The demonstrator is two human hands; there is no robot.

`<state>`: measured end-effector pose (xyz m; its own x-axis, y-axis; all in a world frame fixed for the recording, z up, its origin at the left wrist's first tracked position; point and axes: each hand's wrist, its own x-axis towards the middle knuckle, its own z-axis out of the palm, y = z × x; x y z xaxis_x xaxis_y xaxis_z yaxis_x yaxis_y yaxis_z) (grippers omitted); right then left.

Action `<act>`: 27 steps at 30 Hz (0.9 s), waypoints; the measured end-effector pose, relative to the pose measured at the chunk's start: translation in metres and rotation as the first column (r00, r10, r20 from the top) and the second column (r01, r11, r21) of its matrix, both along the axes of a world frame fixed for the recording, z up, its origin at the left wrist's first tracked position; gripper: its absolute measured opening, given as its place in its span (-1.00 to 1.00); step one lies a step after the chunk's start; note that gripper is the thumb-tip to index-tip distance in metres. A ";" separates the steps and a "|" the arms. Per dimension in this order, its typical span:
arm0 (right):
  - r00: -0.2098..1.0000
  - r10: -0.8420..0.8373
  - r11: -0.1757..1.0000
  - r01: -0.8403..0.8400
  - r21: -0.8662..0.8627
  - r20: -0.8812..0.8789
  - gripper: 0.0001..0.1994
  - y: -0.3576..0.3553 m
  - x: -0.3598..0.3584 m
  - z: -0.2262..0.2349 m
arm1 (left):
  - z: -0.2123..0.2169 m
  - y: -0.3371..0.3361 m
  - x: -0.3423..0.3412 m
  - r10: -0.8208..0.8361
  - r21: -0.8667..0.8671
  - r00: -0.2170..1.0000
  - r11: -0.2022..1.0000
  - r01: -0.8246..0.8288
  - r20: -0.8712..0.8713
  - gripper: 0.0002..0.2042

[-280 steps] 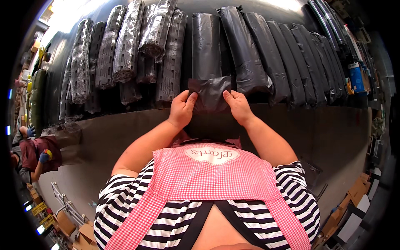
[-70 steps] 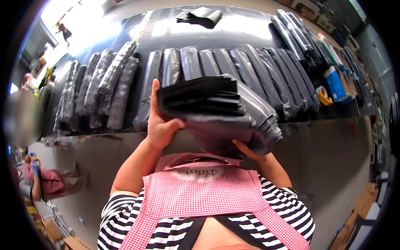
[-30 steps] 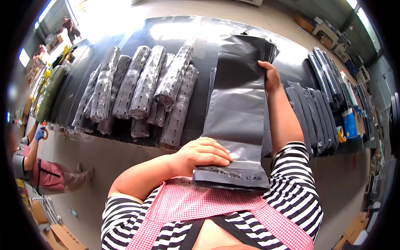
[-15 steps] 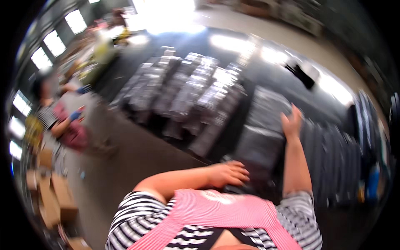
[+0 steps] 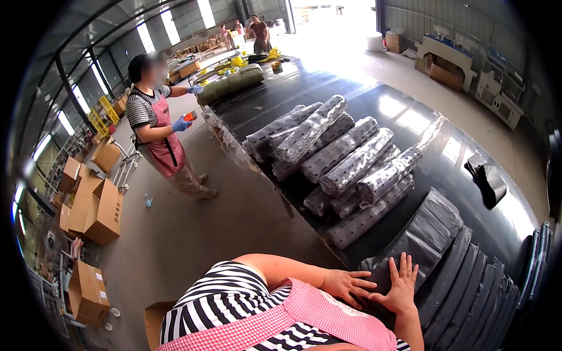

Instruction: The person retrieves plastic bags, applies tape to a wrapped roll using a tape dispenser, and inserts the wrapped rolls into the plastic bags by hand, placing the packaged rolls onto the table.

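A flat package in black plastic (image 5: 430, 228) lies at the table's near edge, its far end spreading away to the right. My left hand (image 5: 350, 285) rests on its near end, fingers apart and holding nothing. Close beside it, my right hand (image 5: 399, 286) lies flat on the same black plastic with the fingers spread. Right of my hands stands a row of similar black packages (image 5: 462, 292), leaning against one another. Beyond the package, several grey rolls in clear film (image 5: 357, 161) are piled on the dark tabletop (image 5: 328, 88).
Folded black plastic (image 5: 487, 180) lies toward the table's far side. A co-worker (image 5: 157, 117) in blue gloves stands at the left, holding a small orange-red thing. Open cartons (image 5: 102, 205) stand on the floor. A green roll (image 5: 231, 85) lies on the table's far end.
My right hand has drawn back from the package's far side to near my left hand. The view has swung and sharpened; the co-worker appears larger.
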<state>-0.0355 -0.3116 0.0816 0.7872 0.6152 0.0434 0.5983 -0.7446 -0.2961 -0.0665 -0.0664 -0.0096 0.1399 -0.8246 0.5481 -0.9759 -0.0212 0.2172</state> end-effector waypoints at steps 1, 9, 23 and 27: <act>0.999 0.020 0.999 -0.021 -0.024 -0.031 0.27 0.001 0.000 0.005 | -0.004 0.006 0.001 -0.006 0.042 1.000 0.999 0.006 0.005 -0.63; 0.993 -0.107 0.977 0.115 -0.178 0.057 0.37 0.016 -0.025 -0.005 | -0.038 0.089 -0.023 0.106 0.051 0.980 0.994 -0.099 -0.167 -0.77; 0.972 -0.206 0.956 0.225 -0.190 0.118 0.45 0.051 -0.043 0.015 | -0.097 0.260 -0.108 0.845 0.902 0.376 0.428 -0.054 -0.379 -0.63; 0.953 -0.228 0.952 0.261 -0.160 0.197 0.42 0.054 -0.044 -0.009 | -0.081 0.280 -0.117 0.881 0.932 0.324 0.363 0.004 -0.345 -0.60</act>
<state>-0.0793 -0.2580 0.0727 0.9044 0.4150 0.0988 0.4209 -0.9058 -0.0491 -0.1836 0.2132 -0.0909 0.5605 -0.3427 -0.7539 -0.1112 -0.9332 0.3416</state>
